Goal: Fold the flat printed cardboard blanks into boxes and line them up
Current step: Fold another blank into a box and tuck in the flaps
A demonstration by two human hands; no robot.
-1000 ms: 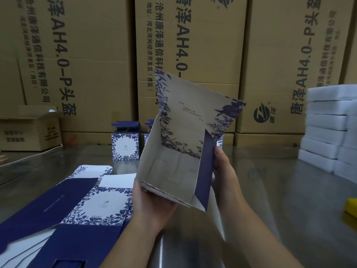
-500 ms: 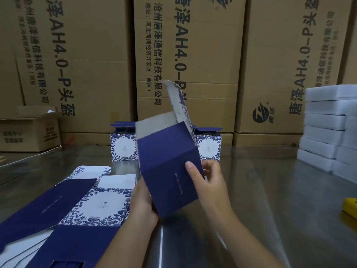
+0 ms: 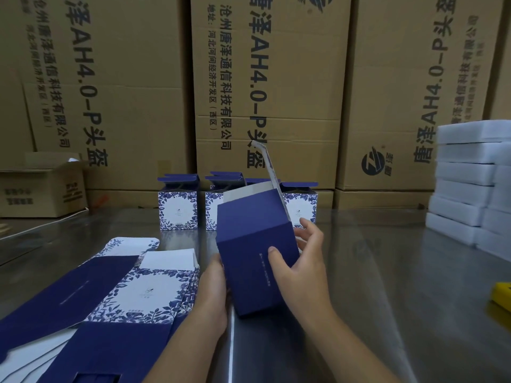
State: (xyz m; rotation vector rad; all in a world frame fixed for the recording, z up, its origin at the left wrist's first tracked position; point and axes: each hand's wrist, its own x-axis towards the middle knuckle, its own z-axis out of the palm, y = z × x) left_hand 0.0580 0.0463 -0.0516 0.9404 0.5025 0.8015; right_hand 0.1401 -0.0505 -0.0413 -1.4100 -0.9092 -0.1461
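Both hands, left (image 3: 213, 294) and right (image 3: 297, 268), hold a half-formed box (image 3: 249, 258); four boxes (image 3: 178, 208) stand lined up, many blanks (image 3: 143, 291) remain.

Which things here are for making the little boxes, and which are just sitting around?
For the job:
half-folded navy cardboard box, held by left hand and right hand
stack of flat blue-and-white floral blanks
row of finished floral boxes

Just sitting around:
big brown shipping cartons
white foam slabs
yellow object
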